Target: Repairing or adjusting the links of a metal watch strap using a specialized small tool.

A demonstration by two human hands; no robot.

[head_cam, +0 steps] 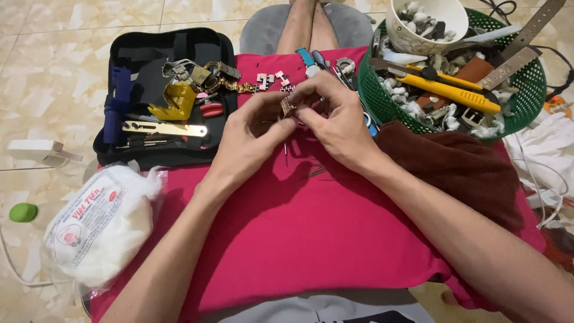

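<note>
Both hands meet over the red cloth (311,227): the left hand (254,128) and the right hand (335,116) have their fingers closed on a small gold-coloured watch part (288,106) between them, near the green basket (532,90) and black tool case (155,66)

A red cloth (311,227) carries a black tool case (161,54) at ten o'clock, a green basket (526,96) at two o'clock, and a brown towel (460,167).

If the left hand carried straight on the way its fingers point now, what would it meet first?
The left hand points up and right, fingertips already at the small metal piece both hands pinch. Just past that come the right hand's fingers; depth is hard to judge.
</note>
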